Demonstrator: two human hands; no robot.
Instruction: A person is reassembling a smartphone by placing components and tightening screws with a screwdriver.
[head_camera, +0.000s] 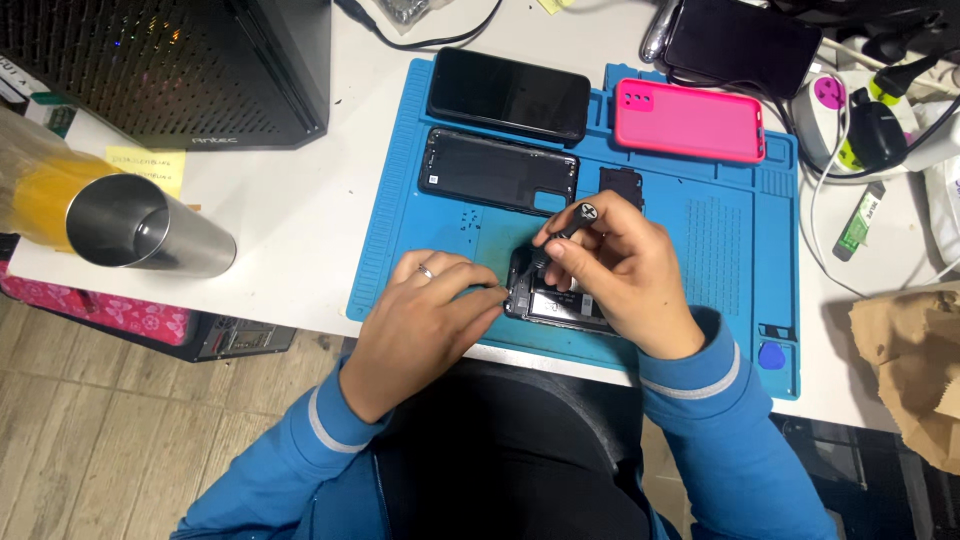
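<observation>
Two hands are kept on an opened phone (556, 303) on the blue mat (420, 250) — left hand (425, 320) pinching its edge, right hand (612, 268) gripping a screwdriver (570, 226); a back cover (497, 170), pink case (688, 119) and second phone (508, 93) are laid behind.

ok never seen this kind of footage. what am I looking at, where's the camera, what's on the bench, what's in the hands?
There is one picture, taken by a camera on the person's head, looking down at their own two bare hands. No robot is involved. On the white desk lies a blue repair mat. The left hand steadies an opened phone on the mat. The right hand holds a small screwdriver upright over it. Farther back on the mat lie a black phone, a black back cover and a pink phone case. A steel tumbler lies at the left, beside a black computer case.
</observation>
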